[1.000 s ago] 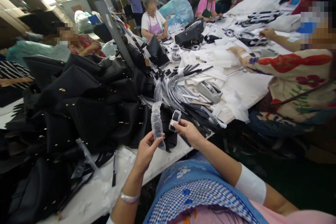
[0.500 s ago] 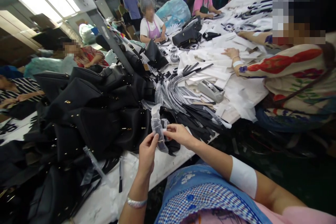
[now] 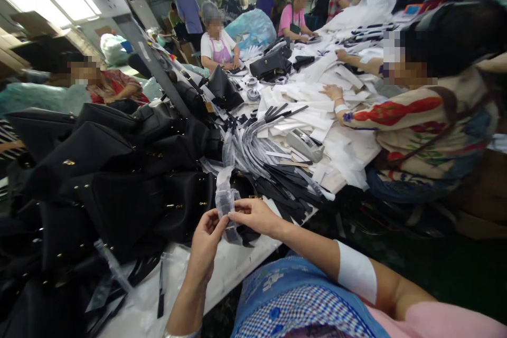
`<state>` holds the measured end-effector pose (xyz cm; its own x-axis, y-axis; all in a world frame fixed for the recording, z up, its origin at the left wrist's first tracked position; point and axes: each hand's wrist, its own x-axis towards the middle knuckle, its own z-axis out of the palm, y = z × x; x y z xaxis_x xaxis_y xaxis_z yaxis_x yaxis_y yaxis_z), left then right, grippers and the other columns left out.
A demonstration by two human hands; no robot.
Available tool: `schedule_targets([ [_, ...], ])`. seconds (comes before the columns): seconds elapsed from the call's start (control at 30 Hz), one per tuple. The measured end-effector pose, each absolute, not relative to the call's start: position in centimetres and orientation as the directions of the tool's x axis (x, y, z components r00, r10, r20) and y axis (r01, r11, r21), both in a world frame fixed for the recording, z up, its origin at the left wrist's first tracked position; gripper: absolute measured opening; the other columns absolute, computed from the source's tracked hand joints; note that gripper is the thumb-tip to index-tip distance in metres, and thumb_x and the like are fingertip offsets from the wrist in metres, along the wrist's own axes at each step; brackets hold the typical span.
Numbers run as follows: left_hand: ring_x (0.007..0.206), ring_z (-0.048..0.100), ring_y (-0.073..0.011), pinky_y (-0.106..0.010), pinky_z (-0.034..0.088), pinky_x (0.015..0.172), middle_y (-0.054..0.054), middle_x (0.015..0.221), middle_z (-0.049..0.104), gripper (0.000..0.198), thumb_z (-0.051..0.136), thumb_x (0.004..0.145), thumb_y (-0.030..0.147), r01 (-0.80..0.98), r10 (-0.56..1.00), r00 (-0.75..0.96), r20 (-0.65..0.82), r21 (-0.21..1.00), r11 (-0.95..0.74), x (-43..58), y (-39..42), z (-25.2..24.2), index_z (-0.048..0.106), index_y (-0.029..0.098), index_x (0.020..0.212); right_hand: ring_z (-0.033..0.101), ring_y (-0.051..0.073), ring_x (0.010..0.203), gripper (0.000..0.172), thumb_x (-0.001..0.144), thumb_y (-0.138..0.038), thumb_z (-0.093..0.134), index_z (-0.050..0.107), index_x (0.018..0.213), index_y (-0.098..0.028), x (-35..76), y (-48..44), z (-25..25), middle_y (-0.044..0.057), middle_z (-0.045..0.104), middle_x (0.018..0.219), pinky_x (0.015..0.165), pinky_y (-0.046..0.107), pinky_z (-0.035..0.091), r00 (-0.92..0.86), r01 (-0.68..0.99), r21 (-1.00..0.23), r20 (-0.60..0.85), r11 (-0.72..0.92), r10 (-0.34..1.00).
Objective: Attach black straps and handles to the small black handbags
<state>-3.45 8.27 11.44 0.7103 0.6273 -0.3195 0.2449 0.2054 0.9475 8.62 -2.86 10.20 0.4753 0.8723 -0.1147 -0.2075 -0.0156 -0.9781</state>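
Note:
Near the table's front edge, a clear plastic wrap (image 3: 224,190) stands up in a loose curve, bent around what may be a bag handle. My left hand (image 3: 206,235) pinches its lower part between thumb and fingers. From the other side my right hand (image 3: 255,216) closes its fingertips on the same wrap, almost touching the left thumb. What lies inside the wrap I cannot make out clearly. Black handbags (image 3: 122,206) with gold studs are heaped right beside my left hand. Beyond my hands lies a bundle of plastic-wrapped straps (image 3: 253,142).
A grey tape dispenser (image 3: 304,143) stands among white sheets (image 3: 317,116) on the table. At the right a co-worker in a flowered top (image 3: 420,132) reaches over those sheets. A slanting grey post (image 3: 154,63) rises behind the bags. Other people work farther back.
The view has swung slightly right, so things appear farther left. My fingertips have come closer together on the plastic wrap, and my left fingers are more curled.

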Motion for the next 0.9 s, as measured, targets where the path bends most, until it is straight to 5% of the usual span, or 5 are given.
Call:
schedule_targets([
  [0.27, 0.106, 0.063, -0.0230, -0.028, 0.048, 0.089, -0.008, 0.107, 0.072, 0.043, 0.073, 0.075, 0.040, 0.326, 0.592, 0.657, -0.466, 0.884, 0.335, -3.5, 8.0, 10.8, 0.063, 0.017, 0.110, 0.064, 0.016, 0.084, 0.028, 0.089, -0.043, 0.057, 0.074, 0.099, -0.022, 15.0, -4.2, 8.2, 0.004, 0.072, 0.093, 0.079, 0.023, 0.045, 0.473, 0.461, -0.882, 0.146, -0.102, 0.869],
  [0.37, 0.107, 0.063, -0.0240, -0.027, 0.049, 0.087, -0.007, 0.107, 0.072, 0.046, 0.074, 0.073, 0.042, 0.342, 0.612, 0.612, -0.500, 0.866, 0.365, -3.7, 8.2, 10.5, 0.064, 0.017, 0.110, 0.064, 0.016, 0.093, 0.024, 0.091, -0.033, 0.054, 0.073, 0.101, -0.023, 22.1, -5.8, 4.8, 0.003, 0.073, 0.100, 0.085, 0.024, 0.044, 0.691, 0.477, -0.705, -0.069, -0.525, 0.720],
  [0.5, 0.109, 0.063, -0.0266, -0.028, 0.051, 0.083, -0.007, 0.107, 0.073, 0.049, 0.078, 0.066, 0.043, 0.359, 0.672, 0.510, -0.537, 0.843, 0.400, -3.7, 8.2, 10.5, 0.066, 0.019, 0.107, 0.060, 0.025, 0.107, 0.029, 0.087, -0.016, 0.053, 0.069, 0.111, -0.014, 30.7, -9.0, -0.2, 0.014, 0.069, 0.112, 0.090, 0.032, 0.042, 0.837, 0.355, -0.513, -0.199, -0.781, 0.511],
  [0.7, 0.109, 0.063, -0.0282, -0.031, 0.052, 0.086, -0.007, 0.104, 0.074, 0.049, 0.079, 0.063, 0.043, 0.364, 0.698, 0.441, -0.564, 0.824, 0.435, -2.9, 7.4, 11.2, 0.067, 0.019, 0.104, 0.057, 0.028, 0.110, 0.025, 0.083, -0.018, 0.060, 0.071, 0.105, -0.013, 34.8, -11.3, -4.1, 0.019, 0.066, 0.115, 0.090, 0.033, 0.039, 0.868, 0.293, -0.398, -0.269, -0.869, 0.416],
  [0.9, 0.107, 0.064, -0.0270, -0.031, 0.051, 0.086, -0.006, 0.101, 0.074, 0.051, 0.080, 0.063, 0.042, 0.357, 0.716, 0.434, -0.547, 0.834, 0.421, -2.8, 7.5, 10.8, 0.067, 0.019, 0.106, 0.061, 0.026, 0.104, 0.024, 0.086, -0.027, 0.055, 0.073, 0.096, -0.016, 35.5, -10.8, -2.6, 0.013, 0.070, 0.107, 0.087, 0.031, 0.041, 0.847, 0.305, -0.515, -0.238, -0.802, 0.475],
])
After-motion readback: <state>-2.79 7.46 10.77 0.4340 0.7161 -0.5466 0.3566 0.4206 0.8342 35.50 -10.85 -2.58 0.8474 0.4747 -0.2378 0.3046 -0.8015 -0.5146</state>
